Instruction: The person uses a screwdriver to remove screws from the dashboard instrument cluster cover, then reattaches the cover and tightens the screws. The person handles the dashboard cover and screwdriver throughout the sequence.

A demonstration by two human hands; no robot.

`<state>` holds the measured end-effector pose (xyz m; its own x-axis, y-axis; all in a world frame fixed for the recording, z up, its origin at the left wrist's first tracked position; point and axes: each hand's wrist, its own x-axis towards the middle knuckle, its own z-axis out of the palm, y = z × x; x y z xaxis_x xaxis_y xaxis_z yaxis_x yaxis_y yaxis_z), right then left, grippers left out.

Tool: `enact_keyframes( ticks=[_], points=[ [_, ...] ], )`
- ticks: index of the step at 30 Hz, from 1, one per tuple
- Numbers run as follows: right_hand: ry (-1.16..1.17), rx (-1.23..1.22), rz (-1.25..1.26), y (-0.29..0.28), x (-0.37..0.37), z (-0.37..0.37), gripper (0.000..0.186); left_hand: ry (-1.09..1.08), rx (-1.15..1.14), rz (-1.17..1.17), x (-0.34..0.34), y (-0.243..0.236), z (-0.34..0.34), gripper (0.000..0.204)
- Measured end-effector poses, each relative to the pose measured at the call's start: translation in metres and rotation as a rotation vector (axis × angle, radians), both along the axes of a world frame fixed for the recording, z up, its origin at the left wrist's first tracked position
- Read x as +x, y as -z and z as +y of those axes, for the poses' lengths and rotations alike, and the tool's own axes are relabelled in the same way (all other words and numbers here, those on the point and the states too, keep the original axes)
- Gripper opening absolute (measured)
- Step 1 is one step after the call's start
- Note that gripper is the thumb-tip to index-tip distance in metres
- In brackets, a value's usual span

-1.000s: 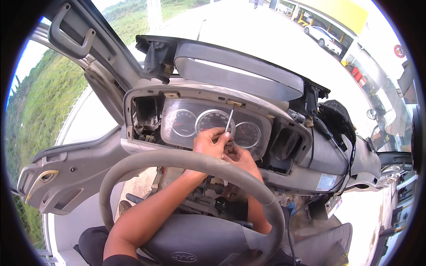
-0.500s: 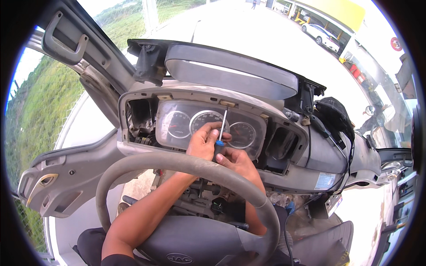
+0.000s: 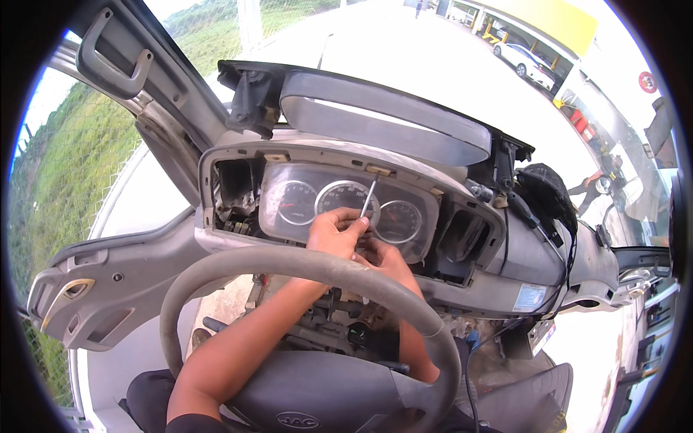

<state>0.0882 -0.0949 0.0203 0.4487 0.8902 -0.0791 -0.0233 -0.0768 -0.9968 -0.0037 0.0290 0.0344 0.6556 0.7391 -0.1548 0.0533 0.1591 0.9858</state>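
Observation:
In front of the instrument cluster [image 3: 281,216], my left hand [image 3: 333,232] is closed, its thumb and fingers pinching the metal shaft of a screwdriver [image 3: 369,196]. The shaft points up and away, its tip at the top edge of the cluster opening, by a light-coloured clip [image 3: 380,171]. Just below and to the right, my right hand [image 3: 388,258] is closed around the handle end; the handle itself is hidden by my fingers. Both forearms reach past the grey steering wheel [image 3: 289,258], the right one passing behind its rim.
A black trim panel with a long opening [image 3: 386,94] leans on top of the dashboard. At right, another screwdriver [image 3: 525,211] lies by a black bag-like item [image 3: 543,184] and hanging cables. Open cavities [image 3: 460,242] flank the cluster. Outside, a person stands at the right.
The screwdriver's blue and black handle, visible between my hands before, is now covered by my fingers. The shaft leans slightly more to the right. The whole view has shifted a little.

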Motion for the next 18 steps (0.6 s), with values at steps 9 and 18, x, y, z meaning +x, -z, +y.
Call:
enact_keyframes(
  ticks=[9,18],
  points=[
    [-0.215,-0.093,0.272,0.010,0.023,-0.011,0.036,0.138,-0.115,-0.099,0.002,0.002,0.004,0.033],
    [-0.025,-0.163,-0.022,0.000,0.008,0.000,0.037,0.130,-0.114,-0.060,0.004,-0.009,0.003,0.034]
  ],
)
